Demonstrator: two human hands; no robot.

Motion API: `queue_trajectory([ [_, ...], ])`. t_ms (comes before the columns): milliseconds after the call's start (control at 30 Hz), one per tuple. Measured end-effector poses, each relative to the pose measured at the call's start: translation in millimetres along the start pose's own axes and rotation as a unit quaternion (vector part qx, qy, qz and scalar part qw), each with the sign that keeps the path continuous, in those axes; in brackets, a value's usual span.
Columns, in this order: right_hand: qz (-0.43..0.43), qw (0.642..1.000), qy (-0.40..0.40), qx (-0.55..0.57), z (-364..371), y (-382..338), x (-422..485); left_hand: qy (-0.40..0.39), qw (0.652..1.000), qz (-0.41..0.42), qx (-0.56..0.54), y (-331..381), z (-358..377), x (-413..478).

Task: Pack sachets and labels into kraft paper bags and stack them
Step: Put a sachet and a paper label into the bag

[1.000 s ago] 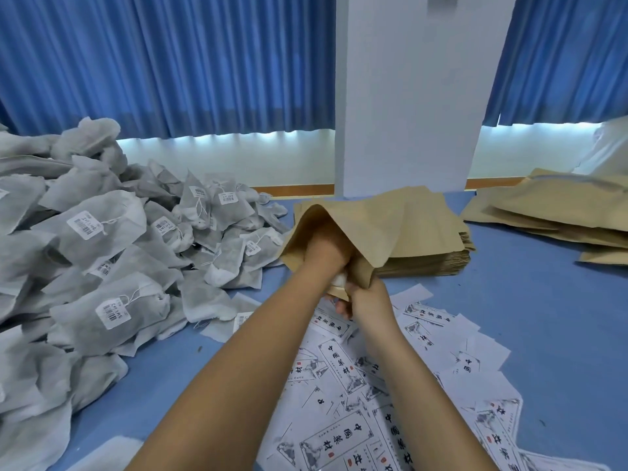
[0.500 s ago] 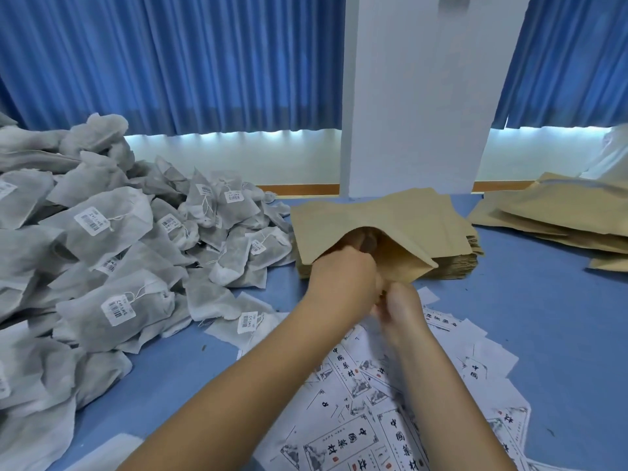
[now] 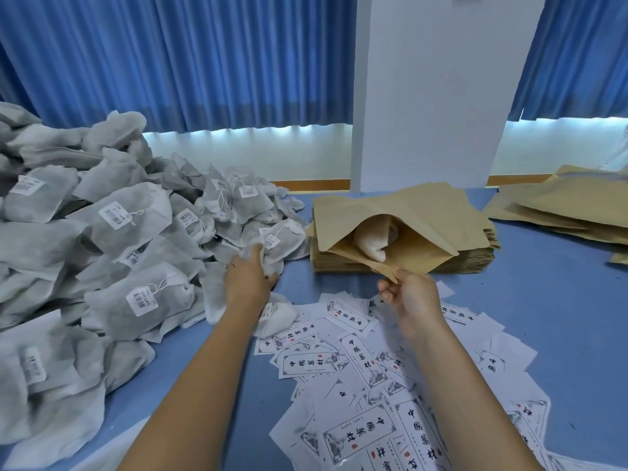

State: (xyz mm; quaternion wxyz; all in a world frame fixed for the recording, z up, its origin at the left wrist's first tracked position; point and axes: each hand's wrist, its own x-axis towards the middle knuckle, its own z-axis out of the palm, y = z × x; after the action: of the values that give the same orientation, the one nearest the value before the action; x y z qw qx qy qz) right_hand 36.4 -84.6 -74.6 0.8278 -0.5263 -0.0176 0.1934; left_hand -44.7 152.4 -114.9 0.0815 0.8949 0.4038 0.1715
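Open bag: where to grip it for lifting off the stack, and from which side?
Pinch the near lower lip of the bag, coming from the person's side. Its mouth gapes that way and this lip juts past the stack; the right hand pinches its corner there. The far end lies flat on the stack, likely harder to get under. Lifting mouth-up should keep the sachet in.
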Motion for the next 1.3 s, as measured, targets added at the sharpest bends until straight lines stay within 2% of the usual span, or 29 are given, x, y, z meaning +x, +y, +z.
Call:
queue_trajectory([
  [100, 0.007, 1.0, -0.004, 0.009, -1.7, -1.5, 0.7, 0.062, 0.998, -0.006, -0.021, 4.6, -2.8, -7.7],
  [200, 0.013, 1.0, -0.002, 0.016, -2.9, -2.3, 2.6, 0.16, 0.976, -0.008, -0.146, 11.5, -7.7, -13.5],
  [267, 0.014, 1.0, -0.002, 0.014, -2.3, -1.9, 2.4, 0.175, 0.966, -0.028, -0.189, 13.7, -9.2, -13.5],
  [300, 0.014, 1.0, -0.002, 0.013, -1.8, -1.3, 2.2, 0.146, 0.974, -0.034, -0.172, 14.9, -9.5, -12.2],
  [367, 0.014, 1.0, -0.001, 0.006, -1.0, 0.5, 1.5, 0.021, 0.998, -0.037, -0.055, 16.1, -5.4, -9.2],
  [400, 0.012, 1.0, 0.0, 0.002, -0.6, 1.1, 1.0, -0.04, 0.998, -0.04, -0.004, 15.2, -3.1, -9.2],
  [433, 0.012, 1.0, 0.001, 0.001, -0.5, 1.2, 0.4, -0.069, 0.996, -0.043, 0.021, 14.6, -1.5, -9.5],
  [467, 0.013, 1.0, 0.002, 0.002, -0.8, 1.3, 0.3, -0.063, 0.997, -0.042, 0.027, 13.5, 0.0, -9.4],
  [533, 0.013, 1.0, 0.005, 0.003, -2.3, 0.2, -0.3, 0.04, 0.999, -0.014, -0.033, 12.7, 4.0, -13.5],
  [567, 0.014, 1.0, 0.004, 0.005, -3.3, -0.3, -0.4, 0.111, 0.985, 0.002, -0.131, 14.0, 6.4, -18.8],
  [600, 0.012, 1.0, 0.003, 0.006, -3.8, -1.2, -0.3, 0.166, 0.952, 0.012, -0.258, 17.5, 7.4, -25.8],
  [667, 0.006, 1.0, -0.001, -0.008, -3.8, -2.1, -0.9, 0.236, 0.842, -0.009, -0.485, 28.4, 3.7, -39.1],
  [700, 0.002, 1.0, -0.001, -0.015, -3.1, -2.3, -0.7, 0.246, 0.785, -0.042, -0.567, 33.9, 0.1, -45.1],
  [800, -0.002, 1.0, 0.0, -0.015, -5.1, -1.7, 0.8, 0.233, 0.635, -0.143, -0.723, 47.6, -6.2, -57.8],
  [833, 0.003, 1.0, 0.004, -0.02, -5.6, -1.6, 0.5, 0.231, 0.594, -0.149, -0.756, 52.4, -9.4, -64.4],
  [867, 0.006, 1.0, 0.007, -0.018, -5.2, -0.3, 0.0, 0.234, 0.569, -0.12, -0.779, 57.7, -12.9, -72.6],
  [900, 0.01, 1.0, 0.009, -0.022, -5.3, 1.5, 0.5, 0.248, 0.573, -0.058, -0.779, 63.0, -18.0, -82.9],
  [933, 0.018, 1.0, 0.01, -0.023, -5.3, 0.6, -0.7, 0.268, 0.614, 0.032, -0.742, 67.5, -24.6, -93.7],
  [1000, 0.027, 0.999, 0.021, -0.024, -7.3, -1.8, 0.4, 0.285, 0.71, 0.261, -0.589, 71.2, -29.7, -108.1],
  [1067, 0.017, 0.999, 0.01, -0.034, -12.0, -4.8, -2.1, 0.294, 0.746, 0.452, -0.391, 74.9, -30.6, -113.3],
  [1100, 0.001, 1.0, 0.009, -0.029, -2.8, 7.8, -6.6, 0.299, 0.752, 0.501, -0.308, 79.4, -33.2, -115.8],
  [1133, -0.001, 0.999, 0.008, 0.041, 3.9, 15.9, -6.0, 0.306, 0.759, 0.523, -0.241, 85.1, -35.9, -118.0],
  [1167, 0.065, 0.989, -0.005, 0.136, 12.4, 5.4, -19.5, 0.311, 0.769, 0.526, -0.186, 91.6, -37.3, -119.6],
  [1233, -0.031, 0.989, 0.108, 0.097, 14.5, 6.1, -10.2, 0.304, 0.812, 0.485, -0.115, 104.7, -40.1, -122.0],
  [1267, 0.04, 0.996, 0.031, 0.069, 17.9, 11.2, -10.6, 0.284, 0.841, 0.449, -0.099, 110.7, -41.2, -121.3],
  [1300, -0.002, 0.998, 0.04, -0.053, 16.2, 18.5, -14.1, 0.263, 0.867, 0.412, -0.092, 116.4, -42.2, -119.8],
])
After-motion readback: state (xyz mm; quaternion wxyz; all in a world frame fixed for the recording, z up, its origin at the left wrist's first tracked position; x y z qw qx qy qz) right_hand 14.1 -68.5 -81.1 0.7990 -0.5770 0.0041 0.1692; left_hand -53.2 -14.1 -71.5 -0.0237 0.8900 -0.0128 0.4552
